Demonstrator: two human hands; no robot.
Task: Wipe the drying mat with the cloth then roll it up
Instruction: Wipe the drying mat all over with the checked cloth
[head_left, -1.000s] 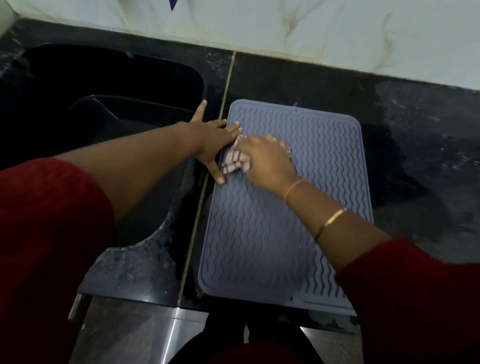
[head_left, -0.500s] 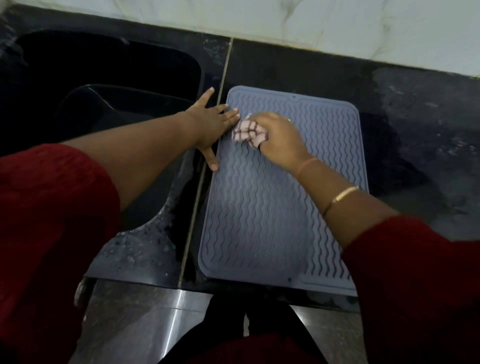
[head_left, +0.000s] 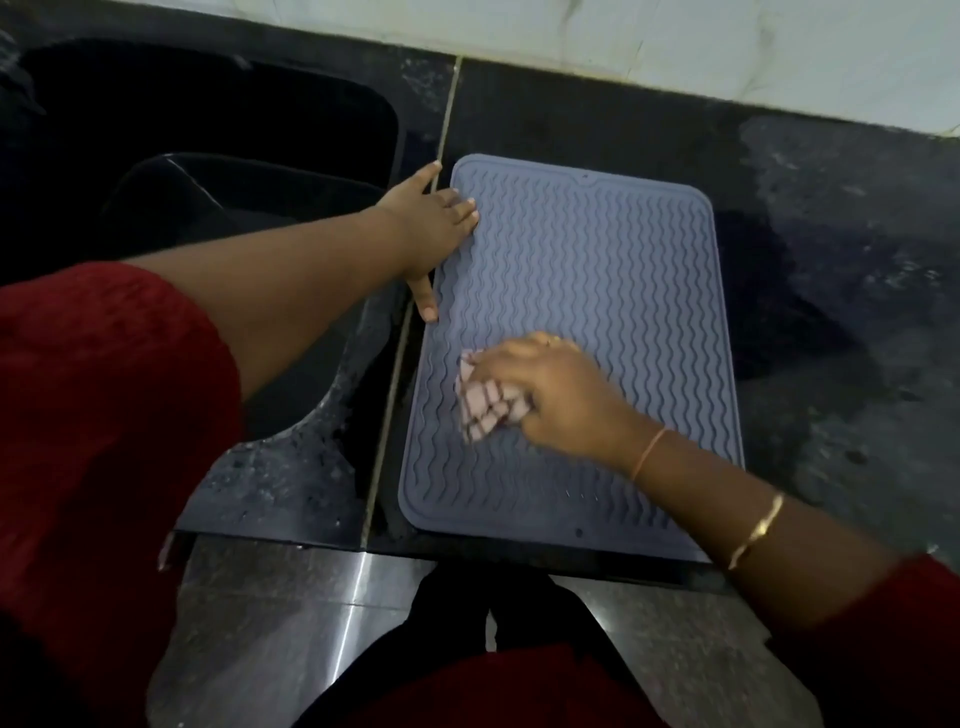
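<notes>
A grey silicone drying mat (head_left: 597, 270) with wavy ridges lies flat on the black counter, its long side running away from me. My right hand (head_left: 558, 392) presses a bunched checked cloth (head_left: 485, 408) onto the mat's middle, towards its left side. My left hand (head_left: 428, 228) lies flat with fingers spread on the mat's far left edge, the thumb pointing back along that edge. Most of the cloth is hidden under my right hand.
A black sink (head_left: 197, 135) with a dark basin inside sits left of the mat, beyond a thin seam (head_left: 400, 332) in the counter. Wet black countertop (head_left: 841, 291) extends to the right. A pale wall (head_left: 675, 47) runs along the back. The counter's front edge (head_left: 519, 564) is just below the mat.
My right hand has dragged the cloth from the mat's far left corner down towards me to the middle. My left hand has stayed on the far left edge.
</notes>
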